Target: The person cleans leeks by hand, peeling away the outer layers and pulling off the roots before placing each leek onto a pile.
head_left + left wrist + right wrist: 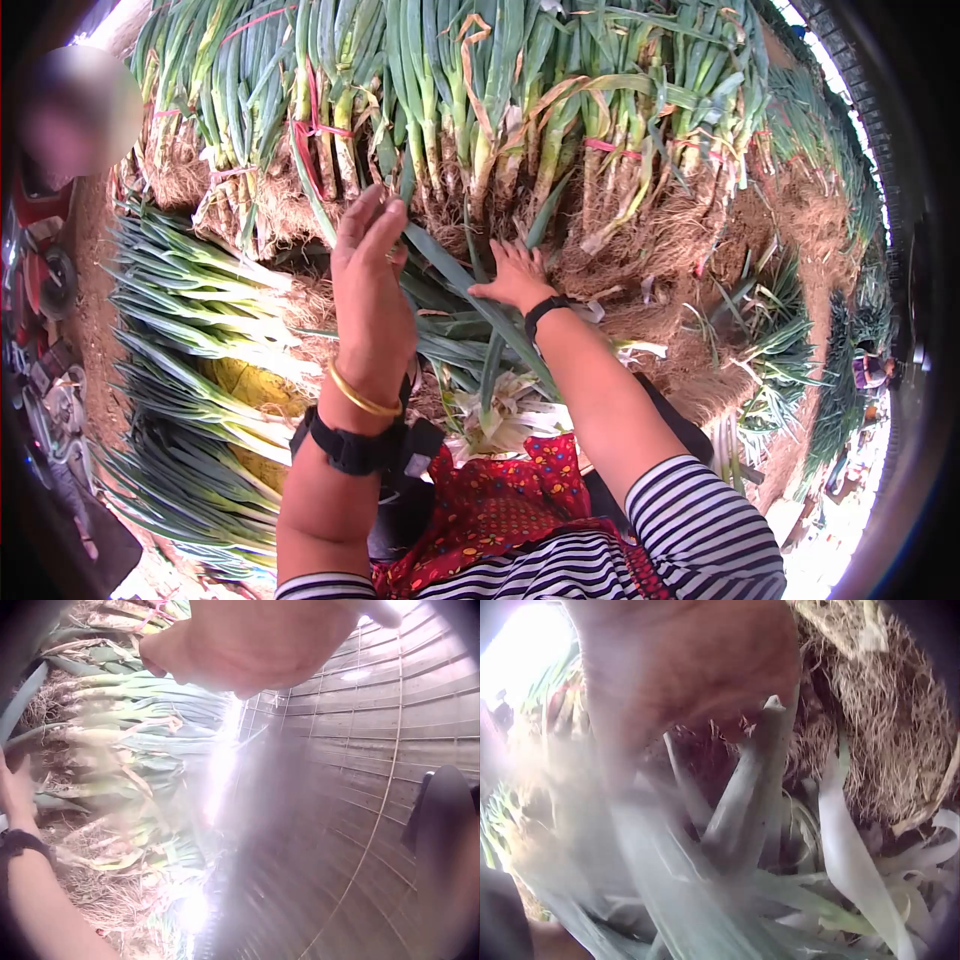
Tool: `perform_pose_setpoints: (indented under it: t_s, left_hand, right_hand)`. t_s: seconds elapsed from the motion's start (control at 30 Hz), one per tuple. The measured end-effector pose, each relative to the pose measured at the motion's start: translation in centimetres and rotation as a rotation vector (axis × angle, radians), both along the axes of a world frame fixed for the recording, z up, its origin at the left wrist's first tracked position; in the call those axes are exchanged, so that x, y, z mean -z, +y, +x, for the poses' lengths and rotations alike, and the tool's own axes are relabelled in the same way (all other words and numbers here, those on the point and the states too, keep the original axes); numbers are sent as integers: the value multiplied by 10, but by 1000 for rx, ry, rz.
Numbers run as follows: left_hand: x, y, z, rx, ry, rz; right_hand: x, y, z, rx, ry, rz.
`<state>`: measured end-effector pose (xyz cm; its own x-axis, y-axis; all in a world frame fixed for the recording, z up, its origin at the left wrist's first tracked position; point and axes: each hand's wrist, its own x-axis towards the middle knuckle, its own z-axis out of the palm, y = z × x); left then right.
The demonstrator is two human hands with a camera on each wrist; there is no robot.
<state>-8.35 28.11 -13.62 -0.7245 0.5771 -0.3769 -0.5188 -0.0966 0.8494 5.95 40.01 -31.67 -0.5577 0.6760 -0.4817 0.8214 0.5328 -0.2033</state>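
Observation:
My left hand (375, 275) is raised over loose green onion leaves, fingers bent slightly and pointing away from me; nothing shows in its grasp. In the left wrist view, that hand (255, 641) appears at the top. My right hand (520, 275) reaches down among the leaves with fingers spread, beside the roots of the upright bundles. A long green leaf (470, 290) runs between the hands. Under my right palm (690, 667), the right wrist view shows broad cut leaves (742, 802); the fingertips are hidden there.
Upright onion bundles (430, 80) with red ties stand across the far side. More onions (200, 310) lie at the left, beside a yellow patch. Pale peeled leaves (500, 405) lie near my red patterned apron (500, 490). Roots (690, 370) spread at the right. A person sits at upper left.

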Motion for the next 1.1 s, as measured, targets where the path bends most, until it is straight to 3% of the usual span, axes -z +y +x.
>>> perform_pose_setpoints:
  t_s: [0.07,0.13,0.23,0.33,0.4,0.47,0.53,0.6,0.63,0.67,0.73,0.83,0.93,1.03,1.1]
  left_hand:
    - [-6,3,3,96,14,-26]
    - [-8,5,3,111,-18,12]
    - [-14,7,3,90,-120,42]
    - [-15,10,2,110,-153,32]
    - [-16,11,1,108,-149,16]
    - [-14,10,0,94,-173,8]
    - [-13,6,-3,66,-182,25]
    - [-14,2,-4,71,-184,40]
    - [-14,1,-3,57,-201,56]
    - [-13,0,-4,64,-201,41]
    - [-12,-1,-5,71,-220,48]
    - [-12,0,-7,70,-233,49]
    - [-11,0,-10,82,-230,84]
    - [-11,-2,-14,113,-256,95]
    - [-11,-2,-18,98,-247,97]
  right_hand:
    - [26,-9,0,-20,-44,-34]
    - [45,-29,-1,-73,-63,-220]
    - [100,-91,11,-253,-66,-350]
    - [97,-120,18,-412,-59,-442]
    - [89,-112,13,-385,-15,-425]
    - [78,-86,-1,-462,-179,-628]
    - [65,-55,-23,-302,-134,-697]
    - [28,-16,-59,-202,-81,-621]
    - [-5,-2,-73,-20,31,-512]
    - [43,10,-75,22,508,-326]
    - [44,34,-99,148,829,-70]
    - [63,49,-117,181,650,2]
    - [59,37,-123,436,478,-345]
    - [71,32,-119,529,585,-429]
    - [53,28,-120,463,608,-357]
